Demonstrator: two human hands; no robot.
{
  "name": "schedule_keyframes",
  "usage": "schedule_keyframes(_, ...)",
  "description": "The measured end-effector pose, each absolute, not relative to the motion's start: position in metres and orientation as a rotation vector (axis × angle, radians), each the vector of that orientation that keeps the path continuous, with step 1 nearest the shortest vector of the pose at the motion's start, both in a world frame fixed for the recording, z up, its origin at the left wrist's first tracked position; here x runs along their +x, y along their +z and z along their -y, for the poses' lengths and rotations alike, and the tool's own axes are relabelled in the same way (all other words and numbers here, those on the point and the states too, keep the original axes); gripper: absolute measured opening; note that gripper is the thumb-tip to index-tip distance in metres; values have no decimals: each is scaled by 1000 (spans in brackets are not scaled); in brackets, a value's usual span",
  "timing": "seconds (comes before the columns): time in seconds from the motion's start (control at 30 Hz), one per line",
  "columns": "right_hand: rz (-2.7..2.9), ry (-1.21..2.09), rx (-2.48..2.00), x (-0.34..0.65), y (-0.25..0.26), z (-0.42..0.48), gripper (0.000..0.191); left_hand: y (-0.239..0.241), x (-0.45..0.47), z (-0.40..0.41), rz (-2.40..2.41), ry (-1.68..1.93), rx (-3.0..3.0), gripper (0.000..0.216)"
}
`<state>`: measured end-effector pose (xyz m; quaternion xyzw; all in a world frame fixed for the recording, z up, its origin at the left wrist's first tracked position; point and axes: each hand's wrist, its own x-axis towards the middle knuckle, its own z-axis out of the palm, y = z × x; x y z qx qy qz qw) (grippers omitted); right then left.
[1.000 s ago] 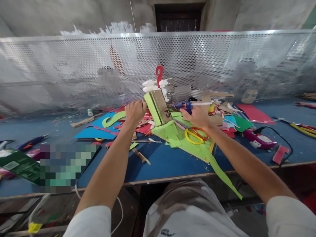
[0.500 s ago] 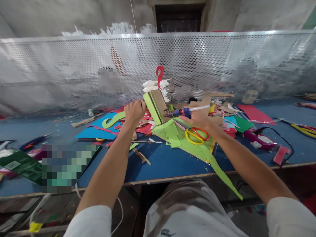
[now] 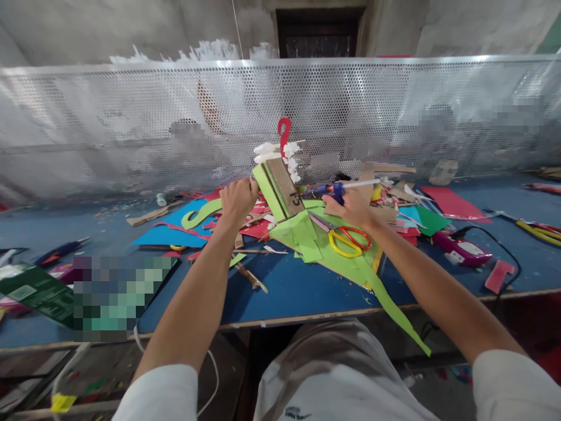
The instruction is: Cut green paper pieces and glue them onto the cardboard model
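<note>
In the head view a cardboard piece faced with light-green paper (image 3: 274, 193) stands tilted, white cut-outs and a red curl (image 3: 284, 131) at its far end. My left hand (image 3: 239, 197) is closed on its left edge; the fingertips are partly hidden. To the right, my right hand (image 3: 354, 203) grips a blue hot glue gun (image 3: 322, 190), a clear glue stick jutting from its rear. Its nozzle lies close to the right side of the cardboard; contact is hard to make out. Scissors (image 3: 348, 254) with yellow and orange handles rest on light-green sheets (image 3: 346, 270) below.
Paper and cardboard scraps, including a blue sheet (image 3: 153, 233) and a red sheet (image 3: 456, 202), cover the blue table (image 3: 284, 292). A purple device with a black cable (image 3: 464, 248) lies right. Green packaging (image 3: 39, 295) is at left. A perforated metal screen (image 3: 175, 99) rises behind.
My right hand has drawn the glue gun slightly right and up, away from the cardboard, uncovering dark marks on its face. My left hand and the cardboard piece have barely moved.
</note>
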<state>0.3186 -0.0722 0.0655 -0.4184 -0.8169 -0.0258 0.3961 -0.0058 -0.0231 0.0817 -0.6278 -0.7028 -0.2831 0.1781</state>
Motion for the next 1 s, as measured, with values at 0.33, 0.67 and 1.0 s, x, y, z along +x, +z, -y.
schedule_keyframes(0.33, 2161, -125, -1110, 312, 64, 75, 49, 83, -5, 26, 1986, -814, -1782, 64)
schedule_keyframes(0.67, 2198, -92, -1147, 316, 66, 75, 53, 84, -7, 27, 2006, -795, -1745, 64)
schedule_keyframes(1.0, 2135, 82, -1068, 323, 68, 78, 46, 81, -10, 23, 2030, -827, -1746, 65)
